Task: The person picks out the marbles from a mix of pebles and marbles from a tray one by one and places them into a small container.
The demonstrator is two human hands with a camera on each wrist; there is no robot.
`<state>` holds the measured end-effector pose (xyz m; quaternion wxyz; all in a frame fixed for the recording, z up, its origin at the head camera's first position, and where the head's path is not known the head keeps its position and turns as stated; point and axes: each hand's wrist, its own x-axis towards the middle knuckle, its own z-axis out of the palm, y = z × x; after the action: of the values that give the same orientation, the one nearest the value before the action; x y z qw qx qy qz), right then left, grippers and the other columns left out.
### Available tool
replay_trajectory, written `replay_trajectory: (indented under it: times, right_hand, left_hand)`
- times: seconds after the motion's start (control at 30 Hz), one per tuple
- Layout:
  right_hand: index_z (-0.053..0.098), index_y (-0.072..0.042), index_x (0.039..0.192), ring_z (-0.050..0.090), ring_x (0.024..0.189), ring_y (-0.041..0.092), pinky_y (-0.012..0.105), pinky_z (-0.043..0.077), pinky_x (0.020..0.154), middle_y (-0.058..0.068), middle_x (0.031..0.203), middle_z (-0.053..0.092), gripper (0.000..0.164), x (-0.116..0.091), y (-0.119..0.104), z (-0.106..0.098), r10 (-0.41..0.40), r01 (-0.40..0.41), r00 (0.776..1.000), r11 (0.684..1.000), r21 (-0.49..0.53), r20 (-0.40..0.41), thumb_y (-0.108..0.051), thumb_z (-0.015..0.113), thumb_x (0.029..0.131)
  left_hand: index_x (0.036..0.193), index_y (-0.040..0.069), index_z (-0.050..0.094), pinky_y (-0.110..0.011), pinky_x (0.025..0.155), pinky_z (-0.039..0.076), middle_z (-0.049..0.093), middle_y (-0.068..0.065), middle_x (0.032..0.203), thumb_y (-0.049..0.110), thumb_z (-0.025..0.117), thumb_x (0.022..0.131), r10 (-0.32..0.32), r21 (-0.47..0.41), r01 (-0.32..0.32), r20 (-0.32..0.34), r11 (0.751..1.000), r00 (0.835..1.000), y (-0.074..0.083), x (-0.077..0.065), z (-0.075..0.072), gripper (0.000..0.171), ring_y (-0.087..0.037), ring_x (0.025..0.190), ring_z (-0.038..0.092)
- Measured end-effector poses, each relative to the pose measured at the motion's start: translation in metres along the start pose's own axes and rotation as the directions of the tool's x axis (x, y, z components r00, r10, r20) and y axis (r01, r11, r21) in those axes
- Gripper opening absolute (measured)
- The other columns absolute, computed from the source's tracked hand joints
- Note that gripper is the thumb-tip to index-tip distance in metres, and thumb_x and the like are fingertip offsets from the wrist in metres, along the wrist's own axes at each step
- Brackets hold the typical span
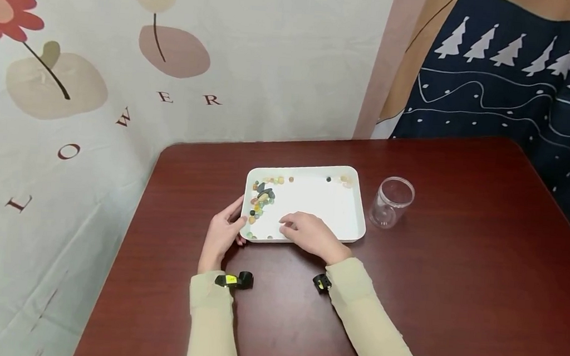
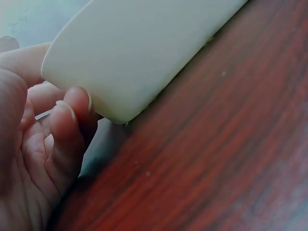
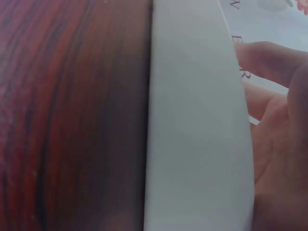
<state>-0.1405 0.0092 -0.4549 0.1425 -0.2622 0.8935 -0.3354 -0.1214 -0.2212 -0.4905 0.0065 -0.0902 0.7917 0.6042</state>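
Note:
A white rectangular tray (image 1: 313,202) holds several small stones and beads (image 1: 262,196), most of them gathered along its left side. The left hand (image 1: 222,232) grips the tray's left edge, thumb at the rim; its curled lower fingers (image 2: 65,120) show beside the tray corner (image 2: 115,106) in the left wrist view. Over the tray's front part reaches the right hand (image 1: 313,235), fingers loosely bent, with nothing visible between them. The tray's front wall (image 3: 197,120) hides its fingertips in the right wrist view.
To the right of the tray a clear plastic jar (image 1: 392,202) stands on the dark red wooden table (image 1: 459,259). A few more beads (image 1: 346,180) lie in the tray's far right corner. A printed cloth (image 1: 284,60) hangs behind the table.

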Motion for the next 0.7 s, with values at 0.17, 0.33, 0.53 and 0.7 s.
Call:
replay_trajectory:
  times: [0.17,0.33,0.53,0.7]
  right_hand:
    - [0.062,-0.013,0.113,0.056,0.092,0.011,0.028,0.044,0.083,-0.002,0.102,0.061,0.028,0.002,-0.005,0.0,-0.036,0.036,0.999,0.998,-0.052,0.008,-0.025,0.05,0.09]
    - [0.061,-0.014,0.116,0.051,0.109,0.014,0.03,0.039,0.093,-0.001,0.114,0.059,0.029,0.001,-0.01,0.003,-0.05,0.051,0.999,0.994,-0.094,0.018,-0.02,0.049,0.09]
    - [0.06,-0.017,0.117,0.048,0.112,0.012,0.03,0.037,0.095,-0.005,0.116,0.058,0.031,0.0,-0.012,0.008,-0.033,0.037,0.998,0.996,-0.085,0.045,-0.026,0.048,0.091]
    - [0.06,-0.019,0.117,0.048,0.113,0.01,0.03,0.037,0.095,-0.007,0.117,0.057,0.031,-0.003,-0.016,0.014,-0.076,0.083,0.994,0.993,-0.09,0.075,-0.03,0.046,0.092]
  left_hand:
    - [0.128,0.035,0.048,-0.039,0.037,0.046,0.052,0.0,0.124,0.014,0.058,0.084,0.019,0.015,-0.019,-0.002,1.0,1.0,0.0,0.005,-0.002,0.05,-0.028,0.039,0.052]
    - [0.13,0.033,0.045,-0.039,0.037,0.046,0.05,-0.001,0.127,0.012,0.056,0.084,0.026,0.022,-0.027,0.015,0.999,1.0,0.0,0.005,-0.002,0.052,-0.027,0.039,0.051]
    - [0.13,0.035,0.046,-0.039,0.037,0.046,0.05,0.001,0.127,0.012,0.056,0.083,0.023,0.018,-0.023,-0.002,1.0,1.0,-0.003,0.0,0.0,0.053,-0.028,0.04,0.051]
    - [0.128,0.037,0.046,-0.04,0.038,0.046,0.052,0.002,0.125,0.013,0.056,0.082,0.007,0.023,-0.006,-0.02,1.0,1.0,-0.004,-0.007,0.002,0.053,-0.029,0.04,0.051]
